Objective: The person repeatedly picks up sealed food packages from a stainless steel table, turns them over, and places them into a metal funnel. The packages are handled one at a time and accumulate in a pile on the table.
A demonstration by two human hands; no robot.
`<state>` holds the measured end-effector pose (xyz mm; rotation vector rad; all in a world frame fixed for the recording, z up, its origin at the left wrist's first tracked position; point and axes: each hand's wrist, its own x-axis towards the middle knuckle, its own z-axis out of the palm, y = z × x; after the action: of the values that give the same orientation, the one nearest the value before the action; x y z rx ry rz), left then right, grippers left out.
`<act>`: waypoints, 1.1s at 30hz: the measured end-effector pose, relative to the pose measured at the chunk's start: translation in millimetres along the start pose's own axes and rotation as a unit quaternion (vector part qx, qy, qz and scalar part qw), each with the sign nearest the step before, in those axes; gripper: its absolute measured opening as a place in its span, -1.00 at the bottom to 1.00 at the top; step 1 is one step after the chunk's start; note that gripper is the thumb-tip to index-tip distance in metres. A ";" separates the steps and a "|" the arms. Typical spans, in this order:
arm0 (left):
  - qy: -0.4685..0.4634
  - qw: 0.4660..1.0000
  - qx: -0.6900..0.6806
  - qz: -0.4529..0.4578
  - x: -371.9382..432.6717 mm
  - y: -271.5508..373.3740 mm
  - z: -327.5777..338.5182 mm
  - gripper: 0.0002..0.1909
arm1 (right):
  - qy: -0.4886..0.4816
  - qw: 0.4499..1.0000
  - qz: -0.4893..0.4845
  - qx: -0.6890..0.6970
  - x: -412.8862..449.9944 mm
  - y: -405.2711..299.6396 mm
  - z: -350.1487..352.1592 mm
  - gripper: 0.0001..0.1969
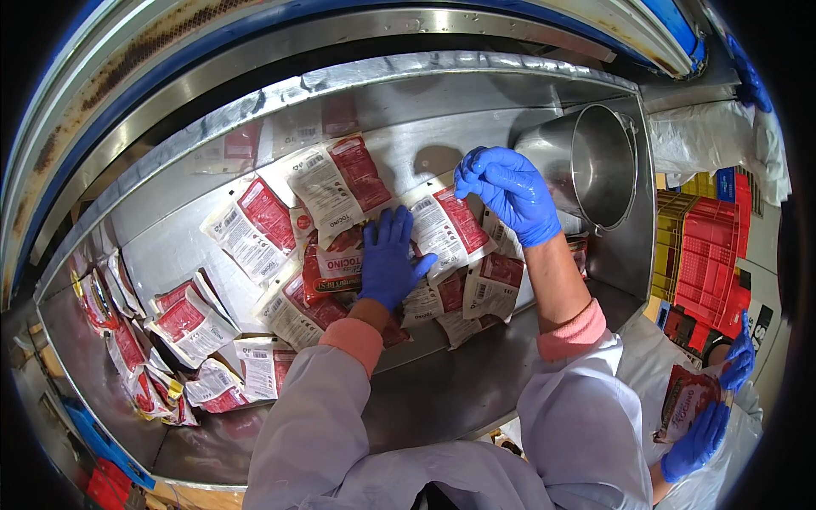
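Plastic pouches of tocino, red and white, lie spread in a large stainless steel tub (408, 376). My left hand (390, 258), in a blue glove, rests with its fingers apart on a pouch that lies front side up (335, 261). Beside its fingertips is a pouch with its printed back up (338, 185). My right hand (507, 191), also gloved in blue, is raised with curled fingers above another back-up pouch (449, 229); whether something small is between its fingertips cannot be told. More pouches (191, 319) lean and overlap towards the tub's left end.
A steel bucket (602, 169) lies tipped on its side at the tub's right end. To the right, a co-worker's gloved hands (698, 440) hold a tocino pouch (687, 401). Red crates (711, 261) and a yellow crate (669, 239) stand beyond the tub; blue-edged metal framework (191, 57) runs behind it.
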<state>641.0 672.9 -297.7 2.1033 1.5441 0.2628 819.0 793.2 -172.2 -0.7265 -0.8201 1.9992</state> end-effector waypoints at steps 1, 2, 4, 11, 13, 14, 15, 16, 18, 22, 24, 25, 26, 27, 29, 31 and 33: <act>0.001 1.000 -0.002 0.000 -0.3 -0.6 0.3 -0.11 | 0.002 1.000 -0.002 0.009 0.4 -0.6 5.7 -0.81; 0.003 1.000 -0.005 -0.001 -0.7 -1.3 0.7 -0.11 | 0.008 1.000 -0.002 0.004 0.7 -1.2 11.6 -0.84; 0.004 1.000 -0.005 0.000 -1.0 -1.2 0.9 -0.11 | 0.022 1.000 -0.002 -0.006 -0.4 -2.9 20.2 -0.86; 0.001 1.000 -0.006 -0.004 -0.4 -0.4 -0.6 -0.11 | -0.027 1.000 0.005 -0.003 -4.7 3.4 16.4 -0.84; -0.003 1.000 -0.011 -0.005 -0.6 0.1 -0.7 -0.11 | -0.033 0.999 -0.005 -0.007 -5.5 5.8 15.9 -0.85; -0.003 1.000 -0.012 -0.004 -0.2 0.2 -0.7 -0.10 | -0.040 0.999 -0.007 -0.010 -5.4 6.6 15.6 -0.85; -0.003 1.000 -0.013 -0.004 0.0 0.2 -0.7 -0.10 | -0.048 0.999 -0.009 -0.014 -4.5 7.1 15.3 -0.85; -0.002 1.000 -0.013 -0.004 0.0 0.1 -0.7 -0.10 | -0.056 0.998 -0.010 -0.017 -3.8 7.6 15.0 -0.85; -0.001 1.000 -0.012 -0.006 -0.4 -1.0 -0.7 -0.10 | -0.054 0.998 -0.009 -0.005 -3.4 8.8 15.6 -0.86; 0.002 0.999 -0.033 -0.015 -1.5 -4.3 -0.5 -0.11 | 0.014 0.996 0.010 -0.091 2.5 10.6 7.1 -0.87; 0.007 0.999 -0.038 -0.005 -0.1 -1.2 -0.3 -0.11 | 0.138 0.936 0.072 -0.317 10.4 16.3 -48.1 -0.88; 0.008 0.999 -0.037 -0.003 0.3 -0.7 0.1 -0.12 | 0.195 0.880 0.101 -0.420 14.3 25.9 -71.3 -0.88; 0.009 0.999 -0.035 -0.002 0.8 -1.2 1.1 -0.12 | 0.204 0.847 0.070 -0.487 17.0 39.0 -81.2 -0.88; 0.008 0.999 -0.034 -0.003 -0.2 -2.1 1.8 -0.12 | 0.211 0.808 0.040 -0.548 21.5 51.9 -79.9 -0.88; 0.015 0.999 -0.031 -0.005 -1.2 -3.9 3.0 -0.12 | 0.162 0.682 -0.016 -0.713 28.1 71.6 -79.1 -0.87; 0.019 0.999 -0.035 -0.001 -0.7 -2.8 2.8 -0.12 | 0.125 0.573 -0.016 -0.810 32.2 89.2 -82.4 -0.87; 0.021 0.999 -0.038 -0.001 -0.4 -3.1 2.2 -0.13 | 0.192 0.559 0.055 -0.805 37.9 73.7 -94.0 -0.87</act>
<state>639.3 672.6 -301.1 2.0497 1.5346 0.3626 834.6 819.6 -293.7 -2.0764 -2.2597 0.4654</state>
